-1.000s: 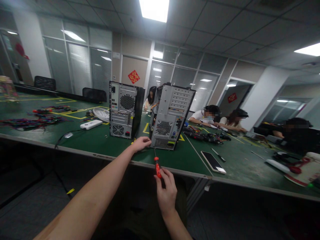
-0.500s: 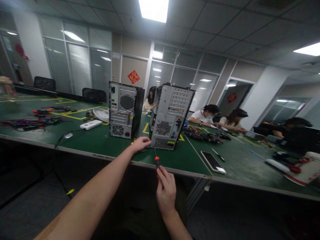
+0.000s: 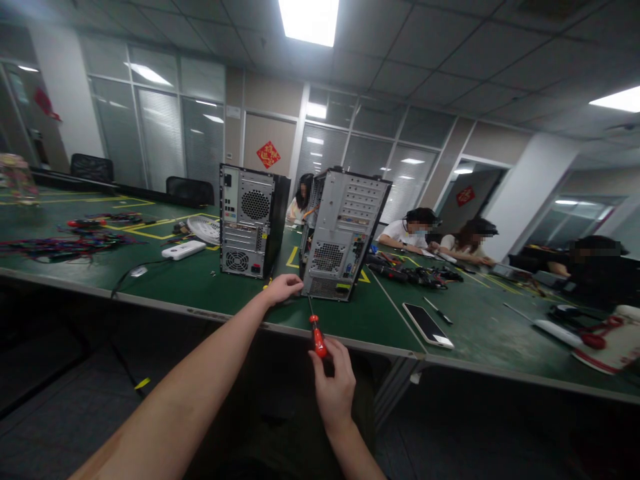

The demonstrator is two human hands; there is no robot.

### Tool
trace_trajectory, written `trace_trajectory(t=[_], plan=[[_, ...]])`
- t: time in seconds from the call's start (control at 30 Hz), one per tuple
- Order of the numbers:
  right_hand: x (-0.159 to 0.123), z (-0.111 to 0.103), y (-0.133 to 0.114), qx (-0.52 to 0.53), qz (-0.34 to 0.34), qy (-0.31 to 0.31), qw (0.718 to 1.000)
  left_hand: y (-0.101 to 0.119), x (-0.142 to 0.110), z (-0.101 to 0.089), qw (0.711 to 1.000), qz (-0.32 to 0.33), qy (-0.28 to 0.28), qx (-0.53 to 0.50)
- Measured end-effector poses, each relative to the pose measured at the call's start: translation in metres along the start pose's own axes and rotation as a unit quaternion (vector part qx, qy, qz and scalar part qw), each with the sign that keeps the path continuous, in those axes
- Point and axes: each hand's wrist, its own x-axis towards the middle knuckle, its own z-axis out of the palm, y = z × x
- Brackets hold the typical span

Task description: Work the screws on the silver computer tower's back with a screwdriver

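Observation:
A screwdriver (image 3: pixel 317 338) with a red and black handle points up and away, its tip at the lower left corner of the open computer tower (image 3: pixel 334 230). The fingers and thumb of my right hand (image 3: pixel 336 383) close loosely around the handle's end. At that same corner, my left hand (image 3: pixel 285 289) pinches with its fingertips close to the screwdriver tip; whatever lies between them is too small to make out. The tower stands upright with its back panel facing me. To its left is a second computer tower (image 3: pixel 246 220), also showing its back.
A phone (image 3: pixel 428 325) and a pen (image 3: pixel 438 311) lie to the right on the green table (image 3: pixel 165 287). Bundles of cables (image 3: pixel 65 247), a white power bank-like device (image 3: pixel 184 251) and a white round basket (image 3: pixel 204 229) are left. Several people sit across the table.
My right hand's fingers have shifted down and loosened on the screwdriver, so more of the red handle shows. My left hand and the towers stay in place.

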Motion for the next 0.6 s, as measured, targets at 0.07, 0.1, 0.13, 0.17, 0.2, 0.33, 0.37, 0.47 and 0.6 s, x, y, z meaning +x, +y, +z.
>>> trace_trajectory(t=[0.07,0.1,0.13,0.17,0.2,0.33,0.37,0.47,0.6], plan=[[0.0007,-0.0001,-0.0011,0.002,-0.004,-0.001,1.0,-0.0005,0.0001,-0.0001,1.0,-0.001,0.0,-0.001],[0.0009,-0.0001,-0.0018,0.002,-0.008,-0.002,1.0,-0.0008,0.0002,-0.0003,1.0,-0.001,-0.001,-0.001],[0.001,0.0,-0.0026,0.002,-0.012,-0.003,1.0,-0.0011,0.0003,-0.0005,1.0,-0.001,-0.002,-0.002],[0.0009,0.0002,-0.0032,0.003,-0.014,-0.003,1.0,-0.0014,0.0003,-0.0008,1.0,0.0,-0.002,-0.002],[0.0006,0.0005,-0.0036,0.004,-0.013,-0.003,1.0,-0.0017,0.0004,-0.001,1.0,0.0,-0.002,-0.002],[-0.0015,0.0019,-0.0021,0.017,0.017,0.007,1.0,-0.0037,0.0013,-0.0012,1.0,0.0,-0.003,0.003],[-0.002,0.0022,-0.0012,0.022,0.03,0.009,0.999,-0.0042,0.0017,-0.001,1.0,0.002,-0.001,0.007],[-0.0026,0.0023,0.0009,0.026,0.038,0.015,0.999,-0.0054,0.0027,-0.0005,1.0,0.008,0.003,0.02],[-0.0029,0.0017,0.0015,0.002,-0.012,0.016,1.0,-0.0052,0.003,-0.0003,1.0,0.007,0.001,0.023]])
